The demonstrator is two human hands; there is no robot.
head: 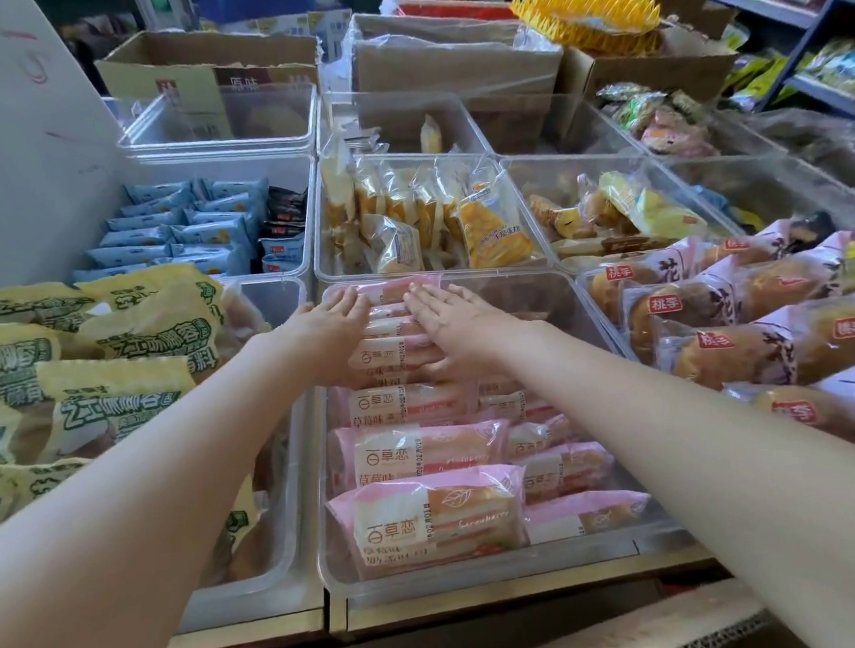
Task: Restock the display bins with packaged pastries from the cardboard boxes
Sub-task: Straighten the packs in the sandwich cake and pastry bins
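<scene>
Pastries (415, 457) in pink wrappers fill the clear centre bin (486, 577), where the left hand (331, 326) and right hand (448, 317), fingers straight, press the far packs, likely squaring the row.

Pink-wrapped pastries (428, 456) are lying flat in overlapping rows inside a clear bin (486, 572) at frame centre; cardboard boxes (455, 55) are sitting along the top.
</scene>
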